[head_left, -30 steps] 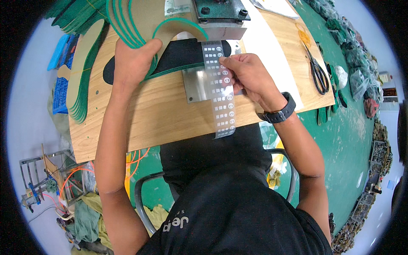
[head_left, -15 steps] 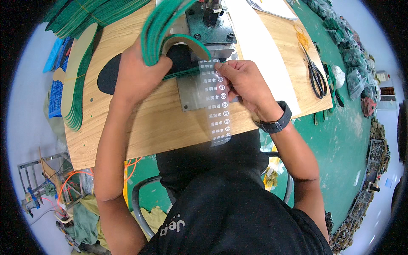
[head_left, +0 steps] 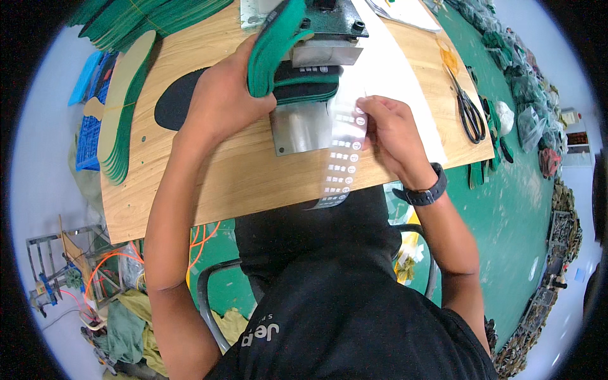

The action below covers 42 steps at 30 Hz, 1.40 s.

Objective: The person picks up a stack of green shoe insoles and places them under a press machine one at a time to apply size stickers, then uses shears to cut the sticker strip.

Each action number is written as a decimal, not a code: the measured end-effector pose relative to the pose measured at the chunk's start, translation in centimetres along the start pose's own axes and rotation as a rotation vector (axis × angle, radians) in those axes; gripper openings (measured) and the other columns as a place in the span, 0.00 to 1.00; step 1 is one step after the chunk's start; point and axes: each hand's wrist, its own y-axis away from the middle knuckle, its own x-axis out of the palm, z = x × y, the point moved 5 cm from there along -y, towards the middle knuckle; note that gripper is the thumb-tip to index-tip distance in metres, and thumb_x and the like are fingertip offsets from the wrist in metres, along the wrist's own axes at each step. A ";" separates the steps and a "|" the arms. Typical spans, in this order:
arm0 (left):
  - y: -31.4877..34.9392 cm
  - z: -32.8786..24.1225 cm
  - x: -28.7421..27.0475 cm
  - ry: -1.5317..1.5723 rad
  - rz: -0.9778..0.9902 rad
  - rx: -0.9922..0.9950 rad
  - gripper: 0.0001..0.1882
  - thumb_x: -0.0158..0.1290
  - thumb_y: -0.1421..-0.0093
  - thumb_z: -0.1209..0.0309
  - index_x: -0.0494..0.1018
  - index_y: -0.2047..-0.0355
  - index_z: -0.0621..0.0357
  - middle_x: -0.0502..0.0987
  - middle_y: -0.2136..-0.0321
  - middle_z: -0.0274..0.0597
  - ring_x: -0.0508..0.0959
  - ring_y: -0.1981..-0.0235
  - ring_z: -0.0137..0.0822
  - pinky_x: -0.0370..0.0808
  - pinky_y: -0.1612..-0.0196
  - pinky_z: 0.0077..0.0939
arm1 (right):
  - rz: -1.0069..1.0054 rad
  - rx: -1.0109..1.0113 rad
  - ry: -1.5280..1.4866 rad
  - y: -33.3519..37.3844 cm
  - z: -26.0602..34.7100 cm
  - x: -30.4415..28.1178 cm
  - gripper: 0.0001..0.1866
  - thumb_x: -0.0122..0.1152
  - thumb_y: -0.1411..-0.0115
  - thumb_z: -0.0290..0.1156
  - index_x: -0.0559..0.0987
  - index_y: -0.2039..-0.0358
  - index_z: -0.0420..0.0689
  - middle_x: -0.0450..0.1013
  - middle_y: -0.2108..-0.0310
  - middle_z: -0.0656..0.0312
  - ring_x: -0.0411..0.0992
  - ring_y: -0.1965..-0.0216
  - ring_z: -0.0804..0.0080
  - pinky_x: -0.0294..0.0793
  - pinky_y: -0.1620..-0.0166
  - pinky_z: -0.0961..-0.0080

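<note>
A left hand (head_left: 223,104) grasps a bent sheaf of green, felt-like insoles (head_left: 271,60), its thumb at the sheaf's lower end and its other fingers largely hidden, while a right hand (head_left: 394,130) pinches the edge of a clear plastic strip (head_left: 342,156) with rows of white printed marks. The strip hangs past the front edge of a pale wood-grain table (head_left: 244,180), its lower end curling over the person's lap. Just beyond the thumb, black-topped insoles with green edges (head_left: 307,92) lie over a flat silver metal plate (head_left: 301,133), beneath a black steel press head (head_left: 335,26) with a silver metal bar (head_left: 329,54); a white mark shows on the top one. A black wristwatch (head_left: 421,190) circles the right wrist. Farther left, a tied bundle of tan-faced insoles with green sides (head_left: 126,101) lies near a blue plastic crate (head_left: 90,144); at right, black-handled scissors (head_left: 472,120) rest near the table's side, above a green floor (head_left: 506,209).
</note>
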 end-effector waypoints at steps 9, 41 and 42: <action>0.2 2.2 -2.8 0.468 -0.364 -0.029 0.10 0.54 0.53 0.72 0.76 0.70 0.64 0.77 0.75 0.36 0.75 0.73 0.27 0.72 0.66 0.23 | 0.168 0.065 0.193 -2.6 0.2 2.7 0.14 0.52 0.37 0.33 0.75 0.78 0.40 0.71 0.86 0.64 0.69 0.88 0.82 0.68 0.86 0.90; -0.4 0.5 0.8 -0.223 0.011 0.078 0.44 0.62 0.61 0.65 0.59 0.41 0.58 0.76 0.63 0.56 0.76 0.61 0.54 0.73 0.56 0.40 | 0.149 0.013 0.183 -1.8 -0.2 2.1 0.15 0.52 0.38 0.34 0.73 0.77 0.37 0.72 0.81 0.61 0.70 0.84 0.77 0.71 0.81 0.83; -0.4 0.5 0.6 -0.205 0.019 0.065 0.44 0.62 0.60 0.65 0.59 0.41 0.59 0.76 0.64 0.56 0.76 0.62 0.55 0.73 0.57 0.40 | 0.128 -0.004 0.163 -1.7 -0.1 1.9 0.14 0.51 0.38 0.34 0.73 0.77 0.37 0.72 0.81 0.60 0.70 0.84 0.77 0.71 0.81 0.83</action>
